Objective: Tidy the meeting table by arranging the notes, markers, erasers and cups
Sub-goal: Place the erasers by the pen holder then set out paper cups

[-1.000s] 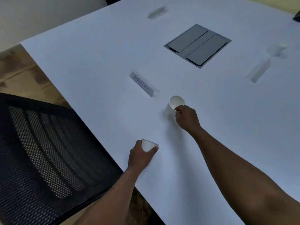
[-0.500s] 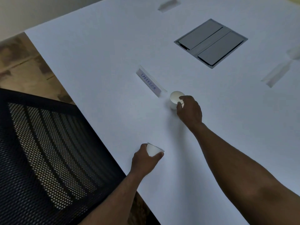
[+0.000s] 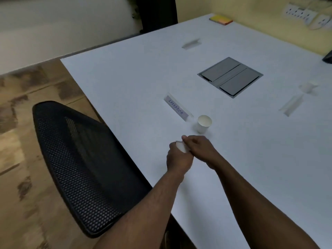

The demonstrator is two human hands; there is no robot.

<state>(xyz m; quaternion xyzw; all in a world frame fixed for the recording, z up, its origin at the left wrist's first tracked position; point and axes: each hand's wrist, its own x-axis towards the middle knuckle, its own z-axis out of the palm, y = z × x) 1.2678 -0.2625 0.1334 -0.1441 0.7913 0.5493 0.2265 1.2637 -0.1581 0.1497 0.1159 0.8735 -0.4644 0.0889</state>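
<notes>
White table (image 3: 125,83) bears an upright paper cup (image 3: 203,124); hands clasp another.

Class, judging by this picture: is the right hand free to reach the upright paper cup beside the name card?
Probably yes: the right hand lies just short of the upright cup, with only bare table between.

You can read one piece of writing here: the word "LABRADOR", hand-lettered in dark capitals on the white name card (image 3: 177,108) that stands on the surface (image 3: 125,87), just left of the upright paper cup (image 3: 203,125). The letters run along the card's length, slanting from far left to near right. The other two name cards, one far (image 3: 191,44) and one to the right (image 3: 292,106), are too blurred for you to read.
</notes>
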